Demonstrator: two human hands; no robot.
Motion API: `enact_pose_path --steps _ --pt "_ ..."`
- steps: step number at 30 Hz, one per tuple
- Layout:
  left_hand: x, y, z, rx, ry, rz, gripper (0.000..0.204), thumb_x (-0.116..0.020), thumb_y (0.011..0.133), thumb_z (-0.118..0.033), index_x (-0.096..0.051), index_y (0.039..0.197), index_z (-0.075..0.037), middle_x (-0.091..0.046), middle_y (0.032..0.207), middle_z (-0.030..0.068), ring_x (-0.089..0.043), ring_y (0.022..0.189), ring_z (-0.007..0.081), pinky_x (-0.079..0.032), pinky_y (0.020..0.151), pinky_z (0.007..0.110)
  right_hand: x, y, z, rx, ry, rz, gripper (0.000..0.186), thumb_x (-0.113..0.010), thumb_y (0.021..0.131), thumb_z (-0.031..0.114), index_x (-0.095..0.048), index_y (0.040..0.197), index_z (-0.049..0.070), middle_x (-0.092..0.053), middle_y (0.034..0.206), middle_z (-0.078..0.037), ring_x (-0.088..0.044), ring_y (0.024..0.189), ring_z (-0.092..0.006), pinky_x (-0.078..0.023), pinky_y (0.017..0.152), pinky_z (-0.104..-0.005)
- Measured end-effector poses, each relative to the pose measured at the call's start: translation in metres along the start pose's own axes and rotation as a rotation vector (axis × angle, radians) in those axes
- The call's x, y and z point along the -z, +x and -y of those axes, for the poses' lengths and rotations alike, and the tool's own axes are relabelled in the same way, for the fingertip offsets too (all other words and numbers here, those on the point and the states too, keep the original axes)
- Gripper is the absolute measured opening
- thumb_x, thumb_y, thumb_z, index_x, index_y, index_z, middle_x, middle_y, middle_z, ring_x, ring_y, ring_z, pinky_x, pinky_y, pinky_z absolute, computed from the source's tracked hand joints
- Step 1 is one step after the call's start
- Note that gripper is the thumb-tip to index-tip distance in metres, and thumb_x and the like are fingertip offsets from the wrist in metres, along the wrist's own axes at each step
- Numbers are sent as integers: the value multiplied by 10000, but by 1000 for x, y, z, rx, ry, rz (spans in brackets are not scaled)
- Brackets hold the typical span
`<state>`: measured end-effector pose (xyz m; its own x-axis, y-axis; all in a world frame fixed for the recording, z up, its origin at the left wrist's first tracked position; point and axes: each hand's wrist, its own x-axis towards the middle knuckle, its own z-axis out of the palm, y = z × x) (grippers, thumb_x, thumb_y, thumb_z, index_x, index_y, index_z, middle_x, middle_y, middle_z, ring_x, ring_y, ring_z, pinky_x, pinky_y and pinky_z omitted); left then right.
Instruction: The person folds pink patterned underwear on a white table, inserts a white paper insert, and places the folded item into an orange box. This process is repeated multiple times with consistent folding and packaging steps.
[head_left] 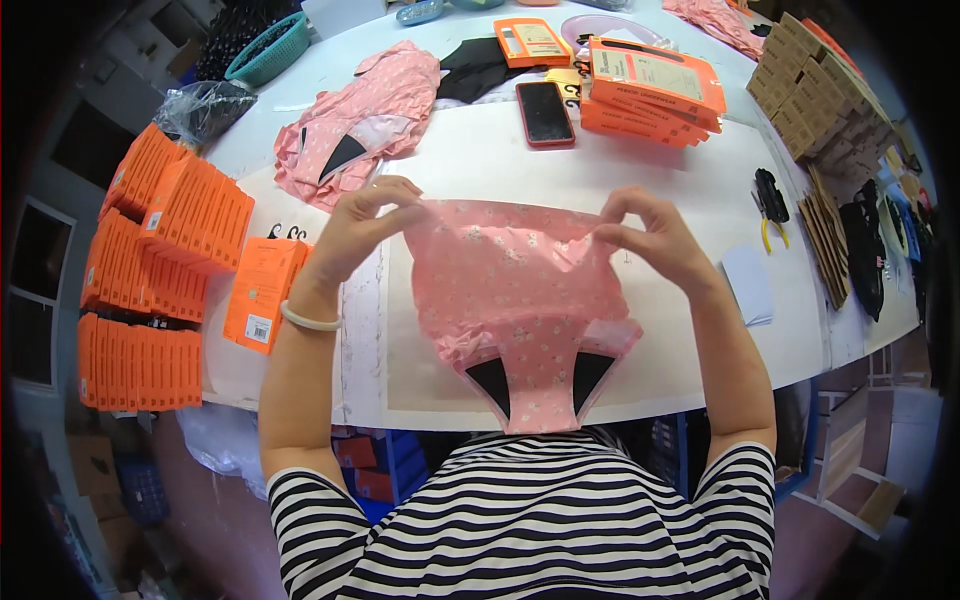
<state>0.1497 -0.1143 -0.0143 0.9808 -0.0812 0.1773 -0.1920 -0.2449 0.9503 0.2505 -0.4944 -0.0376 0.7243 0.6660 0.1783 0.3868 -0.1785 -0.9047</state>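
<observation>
Pink floral underwear with black triangular panels is spread out before me on the white work surface. My left hand pinches the left corner of its waistband, and my right hand pinches the right corner, with the garment stretched between them. Beside my left forearm lies a flat orange package with black hooks above it. Beyond the garment is a crumpled pile of pink garments at upper left, with a phone in a red case to its right.
Orange box stacks line the left; more orange packages lie at the back, near black fabric. Cardboard boxes, yellow-handled pliers and a pale card stack stand or lie rightward. A green basket sits far left.
</observation>
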Motion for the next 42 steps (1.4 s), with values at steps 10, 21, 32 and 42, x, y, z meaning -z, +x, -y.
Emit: enact_pose_path --steps 10,21,32,42 --pt "2 -17 -48 -185 803 238 135 -784 859 -173 -728 914 -63 -683 895 48 -595 975 231 -460 883 375 50 -36 13 19 -529 -98 169 -800 859 201 -685 872 77 -613 892 -4 -546 991 -205 -463 870 -359" --pt "-52 -26 38 -165 1134 293 102 -655 951 -169 -620 997 -84 -618 1327 60 -371 1454 375 -252 1202 610 18 -61 -42 118 -1129 -127 149 -763 857 216 -657 919 133 -696 1089 12 -404 1441 -314 -263 1187 -595" --pt "-57 -23 38 -258 1114 199 94 -670 921 -159 -664 964 -76 -661 1215 78 -436 1392 367 -267 1191 586 11 -64 -54 183 -1161 -250 173 -782 836 236 -656 882 126 -696 1063 3 -395 1456 -311 -252 1193 -600" --pt "-42 5 -34 -406 758 -74 108 -777 811 -24 -731 909 -25 -648 843 81 -629 831 263 -520 740 363 45 -28 4 303 -1215 -677 208 -789 841 248 -644 857 100 -633 839 -24 -558 1098 -278 -355 1112 -545"
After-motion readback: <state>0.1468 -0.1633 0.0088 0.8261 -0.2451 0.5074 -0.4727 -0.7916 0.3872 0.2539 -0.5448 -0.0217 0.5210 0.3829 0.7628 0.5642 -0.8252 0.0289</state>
